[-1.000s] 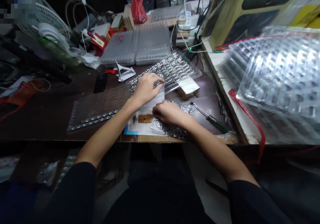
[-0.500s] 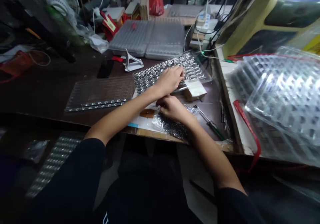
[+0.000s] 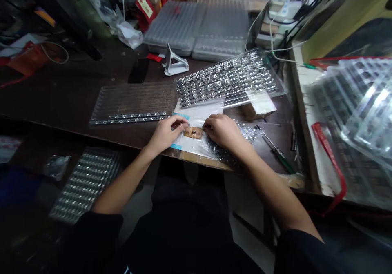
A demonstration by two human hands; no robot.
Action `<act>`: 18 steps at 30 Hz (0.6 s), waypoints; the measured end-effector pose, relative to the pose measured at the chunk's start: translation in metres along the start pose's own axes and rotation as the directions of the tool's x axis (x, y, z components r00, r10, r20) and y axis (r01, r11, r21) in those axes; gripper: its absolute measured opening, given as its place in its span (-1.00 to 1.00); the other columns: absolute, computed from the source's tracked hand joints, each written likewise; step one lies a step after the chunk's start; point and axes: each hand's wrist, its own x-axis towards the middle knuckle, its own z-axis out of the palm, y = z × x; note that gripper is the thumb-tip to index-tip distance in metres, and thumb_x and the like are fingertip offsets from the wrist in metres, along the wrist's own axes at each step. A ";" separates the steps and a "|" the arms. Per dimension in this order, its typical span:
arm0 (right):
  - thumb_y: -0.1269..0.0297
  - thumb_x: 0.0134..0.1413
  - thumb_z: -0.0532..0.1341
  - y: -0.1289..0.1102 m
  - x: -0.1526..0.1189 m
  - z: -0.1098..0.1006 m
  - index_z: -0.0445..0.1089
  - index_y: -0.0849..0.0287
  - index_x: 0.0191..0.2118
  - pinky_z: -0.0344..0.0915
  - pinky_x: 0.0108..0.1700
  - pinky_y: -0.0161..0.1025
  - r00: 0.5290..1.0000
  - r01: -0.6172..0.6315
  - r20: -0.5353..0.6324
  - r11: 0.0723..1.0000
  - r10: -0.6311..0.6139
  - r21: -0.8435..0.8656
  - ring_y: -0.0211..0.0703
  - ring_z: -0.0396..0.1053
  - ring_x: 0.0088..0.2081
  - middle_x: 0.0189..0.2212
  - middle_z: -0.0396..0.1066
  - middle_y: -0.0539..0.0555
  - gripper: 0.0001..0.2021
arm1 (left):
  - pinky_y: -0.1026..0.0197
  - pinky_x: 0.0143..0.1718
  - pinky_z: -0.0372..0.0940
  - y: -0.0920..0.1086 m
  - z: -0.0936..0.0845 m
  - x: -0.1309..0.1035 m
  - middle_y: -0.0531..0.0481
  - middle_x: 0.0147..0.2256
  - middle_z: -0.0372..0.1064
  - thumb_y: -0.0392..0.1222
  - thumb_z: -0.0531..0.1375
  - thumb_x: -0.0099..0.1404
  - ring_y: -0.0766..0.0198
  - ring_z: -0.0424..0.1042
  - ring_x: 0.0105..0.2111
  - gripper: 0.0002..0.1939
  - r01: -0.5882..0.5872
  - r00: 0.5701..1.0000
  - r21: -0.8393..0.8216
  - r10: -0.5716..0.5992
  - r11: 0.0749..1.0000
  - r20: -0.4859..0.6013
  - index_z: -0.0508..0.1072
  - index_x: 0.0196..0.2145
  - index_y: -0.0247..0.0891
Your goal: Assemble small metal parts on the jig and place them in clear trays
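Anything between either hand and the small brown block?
Nothing visible. The brown block sits between the left hand and right hand, fingertips close to either end; the clear bag of shiny parts lies under the right hand.

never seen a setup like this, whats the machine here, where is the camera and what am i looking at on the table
There is no machine doing the handling: those are a person's bare hands. All the pictures come from one camera worn on the head, looking forward and down.

On the dark table, the left hand and right hand work on either side of a small brown block. Their fingers are bent close to it; whether they pinch anything tiny is too small to tell.

By the right hand, clear plastic holds small shiny pieces. Behind the hands, a tilted clear tray carries rows of metal parts. Another clear tray lies to the left, and a green-handled tool to the right.
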 end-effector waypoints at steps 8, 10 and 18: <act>0.30 0.12 0.21 -0.006 0.002 0.000 0.48 0.21 -0.34 0.17 -0.28 -0.22 0.999 -0.037 -0.008 0.998 0.037 0.041 -0.05 0.41 -0.29 -0.31 0.53 0.20 -0.87 | 0.21 -0.23 0.39 -0.008 0.016 -0.008 0.00 -0.32 0.60 -0.18 0.36 0.24 0.20 0.55 -0.31 -0.93 -0.058 0.998 -0.047 0.056 0.997 -0.040 0.60 -0.33 -0.20; 0.34 0.06 0.21 -0.005 0.001 0.001 0.45 0.20 -0.35 0.15 -0.35 -0.25 0.997 -0.073 -0.016 0.991 0.075 0.111 -0.11 0.38 -0.38 -0.39 0.51 0.14 -0.92 | 0.20 -0.20 0.38 -0.007 0.018 -0.007 0.00 -0.32 0.60 -0.20 0.37 0.24 0.19 0.56 -0.30 -0.95 -0.087 0.996 -0.026 0.086 0.996 -0.039 0.59 -0.35 -0.21; 0.45 0.12 0.14 0.004 0.000 0.009 0.52 0.19 -0.16 0.30 -0.18 -0.25 0.981 0.073 -0.195 0.920 0.004 0.386 -0.12 0.47 -0.27 -0.27 0.55 0.13 -0.76 | 0.18 -0.14 0.35 -0.012 0.020 -0.009 0.03 -0.33 0.59 -0.26 0.38 0.23 0.21 0.53 -0.27 -0.96 -0.160 0.987 0.004 0.160 0.987 -0.029 0.58 -0.36 -0.21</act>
